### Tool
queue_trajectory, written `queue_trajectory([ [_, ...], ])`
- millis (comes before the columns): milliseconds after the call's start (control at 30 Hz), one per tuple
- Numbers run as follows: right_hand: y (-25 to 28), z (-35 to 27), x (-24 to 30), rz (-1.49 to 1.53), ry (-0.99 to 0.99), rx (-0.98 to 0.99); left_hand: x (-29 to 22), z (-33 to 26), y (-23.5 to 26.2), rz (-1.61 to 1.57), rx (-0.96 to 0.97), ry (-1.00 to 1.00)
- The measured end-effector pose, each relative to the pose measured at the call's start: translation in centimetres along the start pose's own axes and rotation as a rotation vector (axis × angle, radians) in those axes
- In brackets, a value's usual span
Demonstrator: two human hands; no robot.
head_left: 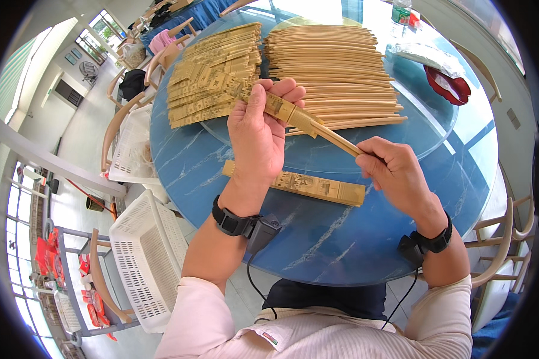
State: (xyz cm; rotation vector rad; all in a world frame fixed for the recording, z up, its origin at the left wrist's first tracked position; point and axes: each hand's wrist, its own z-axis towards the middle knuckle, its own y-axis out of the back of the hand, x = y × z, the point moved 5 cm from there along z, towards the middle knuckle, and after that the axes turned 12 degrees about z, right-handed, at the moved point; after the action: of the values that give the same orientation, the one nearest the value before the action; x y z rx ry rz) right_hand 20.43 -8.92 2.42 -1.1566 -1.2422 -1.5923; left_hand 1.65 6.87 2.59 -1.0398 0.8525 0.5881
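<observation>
Nearest the body, a white perforated plastic basket (147,263) stands off the left side of the round blue table (317,239), below its edge. On the tabletop just beyond the wrists lies a filled paper sleeve (299,185), flat and slightly slanted, between the two forearms. Above it the left hand (259,134) has its fingers curled shut around a printed yellow paper sleeve (287,110), thumb along its side, while the right hand (395,170) pinches the bare ends of a pair of wooden chopsticks (335,139) between thumb and fingertips — the chopsticks run partway into the sleeve's open end. Farther back, on the raised glass turntable (425,128), sit two stacks side by side: empty paper sleeves (212,75) on the left, loose chopsticks (335,72) on the right. Beyond those — a red dish (449,87) near the far right rim.
</observation>
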Motion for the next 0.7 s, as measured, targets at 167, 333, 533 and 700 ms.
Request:
queue_trajectory([
  [167,0.2,0.0,-0.4,0.083,-0.027,-0.020,1.6,-1.5,-2.1,0.009,0.005,0.076],
  [333,-0.7,-0.1,-1.9,0.141,0.047,-0.010,3.6,-4.4,-4.7,0.062,0.140,0.140],
  [533,-0.1,-0.1,-0.6,0.260,0.100,-0.032,2.4,-2.5,-2.7,0.083,0.075,0.097],
  [700,0.9,-0.3,0.4,0.378,0.175,-0.011,1.8,-0.7,-0.6,-0.019,0.009,0.092],
])
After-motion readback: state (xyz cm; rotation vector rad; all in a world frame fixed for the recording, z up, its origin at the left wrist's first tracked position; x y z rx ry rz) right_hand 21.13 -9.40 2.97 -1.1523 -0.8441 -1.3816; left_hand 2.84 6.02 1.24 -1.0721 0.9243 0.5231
